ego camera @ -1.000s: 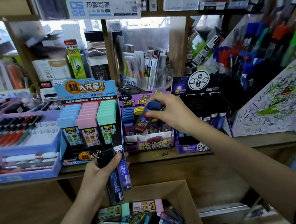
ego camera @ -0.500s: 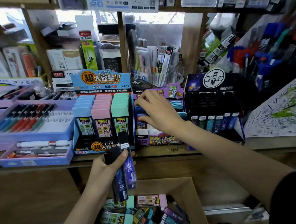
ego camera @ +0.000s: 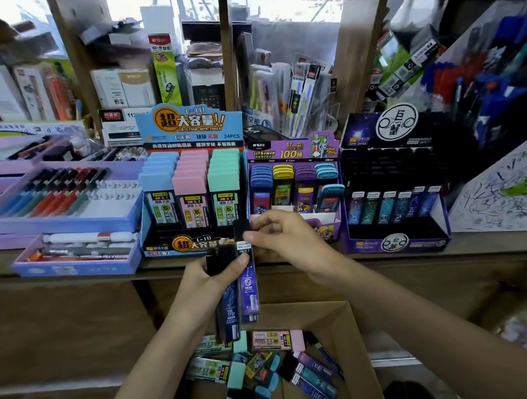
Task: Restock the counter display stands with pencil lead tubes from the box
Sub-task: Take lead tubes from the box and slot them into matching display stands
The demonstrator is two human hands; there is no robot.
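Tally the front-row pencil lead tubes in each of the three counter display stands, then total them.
Blue cardboard display stand: 3 front-row tubes, with blue, pink and mint caps
Purple cardboard display stand: 4 front-row tubes
Black cardboard display stand: 6 front-row tubes
Total: 13

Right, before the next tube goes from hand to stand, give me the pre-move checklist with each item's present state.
1. Left hand holds the spare tubes securely: ok.
2. Right hand has pinched the black cap of the purple tube: ok.
3. Purple tube free of the left thumb: not ok, thumb lies across it.
4. Dark stand has empty slots behind its front row: ok.
5. Box holds more stock: ok.
6. Tube matches the dark stand's stock: cannot tell.
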